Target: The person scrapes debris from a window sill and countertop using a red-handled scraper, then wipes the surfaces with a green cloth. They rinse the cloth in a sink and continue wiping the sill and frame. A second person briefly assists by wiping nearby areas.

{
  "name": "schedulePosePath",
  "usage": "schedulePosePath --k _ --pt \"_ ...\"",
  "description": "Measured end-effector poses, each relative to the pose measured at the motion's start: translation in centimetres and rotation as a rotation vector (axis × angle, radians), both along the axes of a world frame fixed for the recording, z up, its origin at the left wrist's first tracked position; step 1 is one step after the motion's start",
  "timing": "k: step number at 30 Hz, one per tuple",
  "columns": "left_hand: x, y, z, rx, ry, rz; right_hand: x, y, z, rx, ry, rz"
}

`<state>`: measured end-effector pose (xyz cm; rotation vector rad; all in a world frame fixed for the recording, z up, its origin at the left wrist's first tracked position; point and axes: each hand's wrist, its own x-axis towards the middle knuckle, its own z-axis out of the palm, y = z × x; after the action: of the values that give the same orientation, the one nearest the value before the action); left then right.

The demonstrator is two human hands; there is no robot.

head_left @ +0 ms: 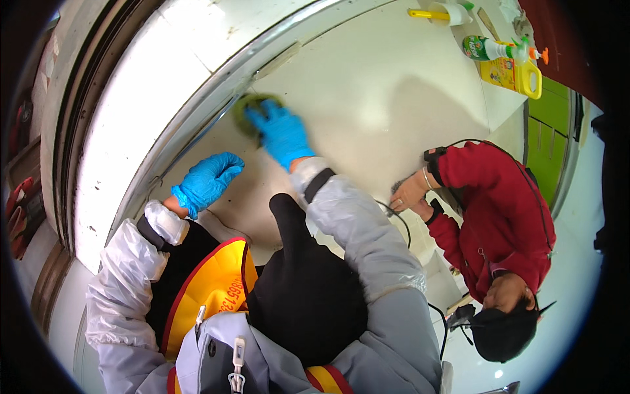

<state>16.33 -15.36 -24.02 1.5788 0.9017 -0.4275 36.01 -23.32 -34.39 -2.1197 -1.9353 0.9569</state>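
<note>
My right hand (283,136), in a blue glove, presses a round green scouring pad (246,108) against the pale floor (354,85), beside a raised edge. The pad is smeared by motion and partly under my fingers. My left hand (209,182), also in a blue glove, is lower and to the left, near the same edge. Its fingers are curled together, and nothing shows sticking out of them. Clear plastic sleeves (367,230) cover both my forearms over a grey jacket.
A co-worker in a red top (489,197) bends at the right, holding a dark scrubber (397,186). A spray bottle (482,48), a yellow jug (504,73) and a white cup (453,14) stand at the far right. A sliding-door track (88,98) curves along the left.
</note>
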Motion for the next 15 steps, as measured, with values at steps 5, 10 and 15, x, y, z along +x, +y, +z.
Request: schedulePosePath --k 5,10,15 --pt "0.1 -0.3 -0.3 0.028 -0.016 0.044 9.5 -5.3 -0.6 0.095 -0.14 -0.608" --pt "2.2 -0.1 1.8 0.017 -0.033 -0.055 13.7 -14.1 1.5 -0.018 0.269 -0.964" --pt "6.7 1.7 6.2 -0.062 -0.118 -0.283 17.1 -16.9 5.4 -0.304 -0.055 -0.78"
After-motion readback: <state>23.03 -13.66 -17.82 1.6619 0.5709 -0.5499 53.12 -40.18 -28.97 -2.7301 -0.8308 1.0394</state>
